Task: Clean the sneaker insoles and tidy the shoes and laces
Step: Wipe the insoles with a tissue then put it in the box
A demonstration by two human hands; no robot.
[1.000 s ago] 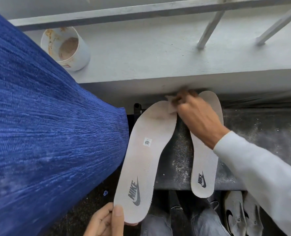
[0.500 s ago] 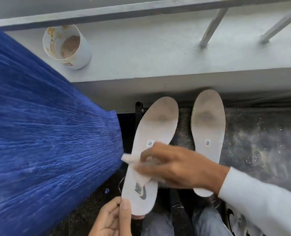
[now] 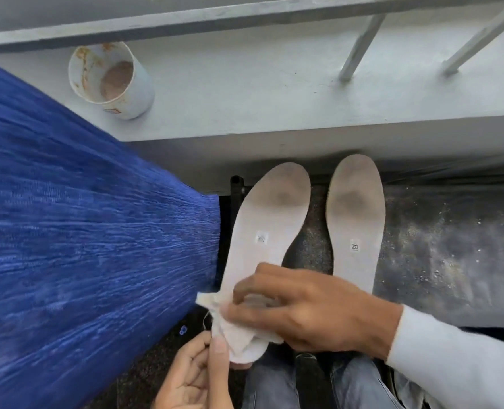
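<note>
- Wiping the heel end of the left insole (image 3: 267, 231) is the step in hand: your right hand (image 3: 301, 312) has its fingers curled down on a crumpled white cloth (image 3: 233, 332), pressing it flat on the insole's near end.
- Your left hand (image 3: 197, 376) pinches that near end between thumb and fingers, otherwise loosely curled; hold it firm so the insole cannot slide or flex under the cloth.
- This insole slopes up from your hand, its toe end resting near the pale ledge (image 3: 274, 93); the second insole (image 3: 355, 222) lies just beside it on the dark speckled surface (image 3: 439, 246), apart from it.
- Both insoles show a grey smudge at the forefoot, so I judge those patches need the hardest rubbing; work in long strokes along the length.
- Refold the cloth to a fresh face as it greys.
- Mind the stained cup (image 3: 112, 79) on the ledge, well clear of your strokes.
</note>
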